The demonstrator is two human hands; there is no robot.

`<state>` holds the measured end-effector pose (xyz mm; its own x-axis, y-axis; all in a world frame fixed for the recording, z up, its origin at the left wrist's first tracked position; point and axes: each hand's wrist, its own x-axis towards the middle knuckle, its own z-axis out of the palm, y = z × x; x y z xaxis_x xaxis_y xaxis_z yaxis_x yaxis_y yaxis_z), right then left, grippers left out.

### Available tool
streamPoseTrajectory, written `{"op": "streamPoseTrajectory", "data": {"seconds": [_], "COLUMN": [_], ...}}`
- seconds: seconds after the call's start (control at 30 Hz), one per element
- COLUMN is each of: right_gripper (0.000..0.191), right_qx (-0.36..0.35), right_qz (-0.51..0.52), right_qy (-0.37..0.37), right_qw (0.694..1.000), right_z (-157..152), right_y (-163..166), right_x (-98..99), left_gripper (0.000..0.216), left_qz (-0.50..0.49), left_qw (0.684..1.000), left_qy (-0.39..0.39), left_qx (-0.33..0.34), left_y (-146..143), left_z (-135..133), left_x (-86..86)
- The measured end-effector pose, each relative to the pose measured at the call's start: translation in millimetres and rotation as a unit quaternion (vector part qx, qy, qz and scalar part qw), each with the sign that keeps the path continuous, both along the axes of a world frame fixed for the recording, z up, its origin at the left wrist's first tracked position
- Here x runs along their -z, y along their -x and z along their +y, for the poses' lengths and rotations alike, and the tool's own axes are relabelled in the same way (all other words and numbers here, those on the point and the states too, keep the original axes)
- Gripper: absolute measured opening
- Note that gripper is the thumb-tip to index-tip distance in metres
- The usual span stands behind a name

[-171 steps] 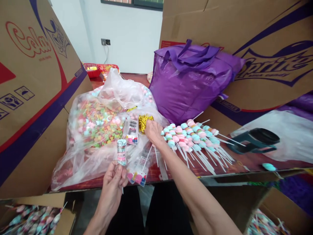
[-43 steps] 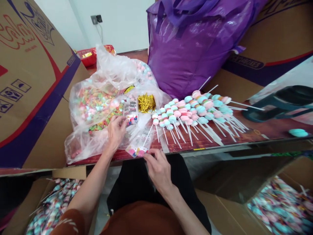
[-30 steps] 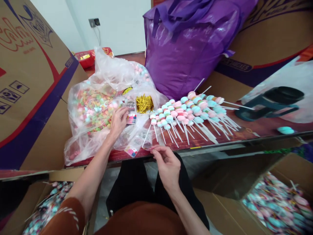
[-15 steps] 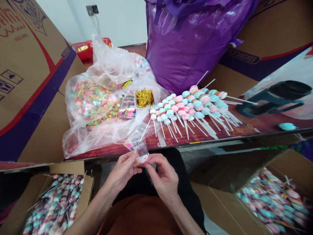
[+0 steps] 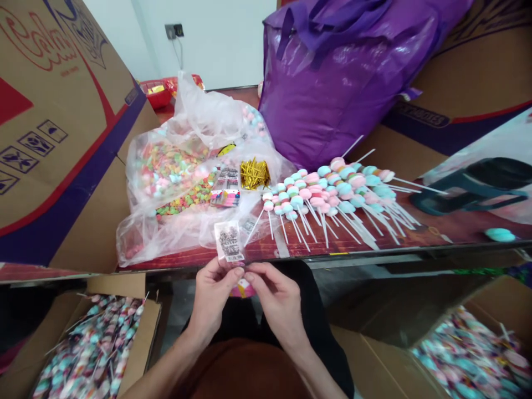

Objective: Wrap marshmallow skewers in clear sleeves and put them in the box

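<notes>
My left hand (image 5: 214, 293) and my right hand (image 5: 276, 302) meet just below the table's front edge. Both pinch the lower end of a small clear printed wrapper bag (image 5: 229, 244) that stands upright between them. On the table beyond lies a fan of pink and blue marshmallow skewers (image 5: 332, 191) with white sticks. A bundle of gold twist ties (image 5: 254, 173) and a stack of flat wrapper bags (image 5: 225, 187) rest on a big clear plastic bag of coloured candy (image 5: 174, 177).
A purple tote bag (image 5: 332, 88) stands behind the skewers. Large cardboard cartons (image 5: 54, 127) wall in the left and right. Open boxes of wrapped skewers sit on the floor at lower left (image 5: 89, 349) and lower right (image 5: 469, 354). A dark tape dispenser (image 5: 474, 185) lies at right.
My left hand left the stack of bags on the table and joined my right hand below the table edge. The two now hold one wrapper bag upright.
</notes>
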<state>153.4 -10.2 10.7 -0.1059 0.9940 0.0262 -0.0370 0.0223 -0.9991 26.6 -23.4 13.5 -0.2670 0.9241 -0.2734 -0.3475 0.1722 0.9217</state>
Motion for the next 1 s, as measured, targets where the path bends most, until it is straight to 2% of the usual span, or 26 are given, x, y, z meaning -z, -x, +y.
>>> {"op": "streamPoseTrajectory", "data": {"seconds": [0.13,0.2,0.27,0.33,0.4,0.47,0.53,0.63,0.7,0.8,0.87,0.93,1.0], "right_gripper": [0.014,0.019,0.032,0.046,0.055,0.061,0.06,0.043,0.035,0.031,0.026,0.021,0.023], "right_qx": [0.027,0.044,0.067,0.099,0.129,0.149,0.169,0.162,0.133,0.077,0.035,-0.001,-0.018], "right_qz": [-0.08,-0.088,-0.069,-0.05,-0.03,0.007,0.067,0.138,0.135,0.036,-0.08,-0.204,-0.315], "right_qy": [-0.013,0.029,0.092,0.135,0.153,0.174,0.211,0.261,0.264,0.187,0.063,-0.079,-0.176], "right_qw": [0.996,0.995,0.991,0.985,0.979,0.973,0.96,0.941,0.946,0.979,0.994,0.976,0.932], "right_z": [8.3,7.5,2.3,-6.1,-14.7,-20.6,-22.7,-21.9,-21.7,-21.5,-18.1,-10.6,-0.3], "right_y": [0.8,-8.9,-21.6,-32.6,-38.2,-37.2,-31.9,-23.1,-19.8,-18.5,-16.7,-10.9,0.0], "right_x": [4.2,7.4,10.1,12.3,15.0,18.4,21.6,23.1,21.6,17.5,16.0,17.0,20.1], "left_gripper": [0.027,0.027,0.026,0.024,0.02,0.018,0.016,0.019,0.022,0.026,0.026,0.026,0.025], "left_qz": [-0.009,0.004,0.021,0.063,0.158,0.286,0.4,0.508,0.546,0.553,0.519,0.468,0.421], "left_qw": [1.0,0.999,0.998,0.997,0.986,0.95,0.899,0.834,0.81,0.808,0.833,0.867,0.896], "left_qy": [-0.004,-0.003,-0.008,-0.018,-0.046,-0.095,-0.138,-0.153,-0.142,-0.132,-0.131,-0.127,-0.118], "left_qx": [-0.027,-0.046,-0.061,-0.035,0.029,0.086,0.116,0.151,0.161,0.152,0.137,0.111,0.078], "left_y": [16.7,27.5,38.1,46.0,49.5,48.9,46.5,45.9,49.3,58.3,65.0,71.4,77.1], "left_z": [3.8,4.3,4.8,6.1,8.8,13.2,18.5,26.3,30.7,37.1,41.9,46.6,49.9], "left_x": [3.5,4.3,4.3,4.1,4.2,5.5,8.1,13.2,16.5,20.4,21.9,22.2,21.3]}}
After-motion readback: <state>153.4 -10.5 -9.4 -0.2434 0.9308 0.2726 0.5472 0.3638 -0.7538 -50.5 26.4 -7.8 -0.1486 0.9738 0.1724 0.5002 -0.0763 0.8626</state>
